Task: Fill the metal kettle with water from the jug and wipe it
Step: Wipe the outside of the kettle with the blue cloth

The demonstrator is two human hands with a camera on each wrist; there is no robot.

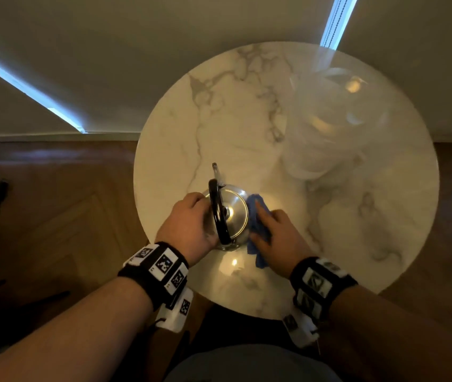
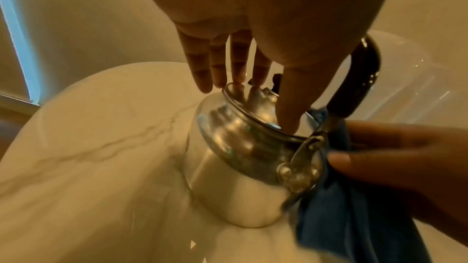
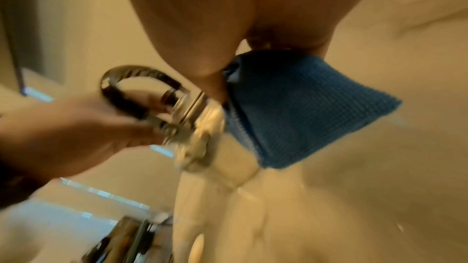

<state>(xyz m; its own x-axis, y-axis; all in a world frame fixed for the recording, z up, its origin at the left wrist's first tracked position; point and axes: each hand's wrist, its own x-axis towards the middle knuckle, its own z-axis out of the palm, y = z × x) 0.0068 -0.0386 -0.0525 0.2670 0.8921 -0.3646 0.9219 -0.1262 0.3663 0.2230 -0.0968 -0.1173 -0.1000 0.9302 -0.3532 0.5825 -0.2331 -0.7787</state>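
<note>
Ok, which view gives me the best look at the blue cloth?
The right wrist view: the blue cloth fills the middle, weave visible, pressed against the kettle. The head view shows it small under the right hand; the left wrist view catches it hanging at the frame edge.

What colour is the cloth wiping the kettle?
Blue. The cloth shows best in the right wrist view, pressed against the metal kettle.

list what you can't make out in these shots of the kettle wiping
- Water level in the kettle: lid on, every view.
- Jug: motion-blurred in the head view, cut off at the left wrist frame edge.
- Right hand fingertips: behind the blue cloth.
</note>
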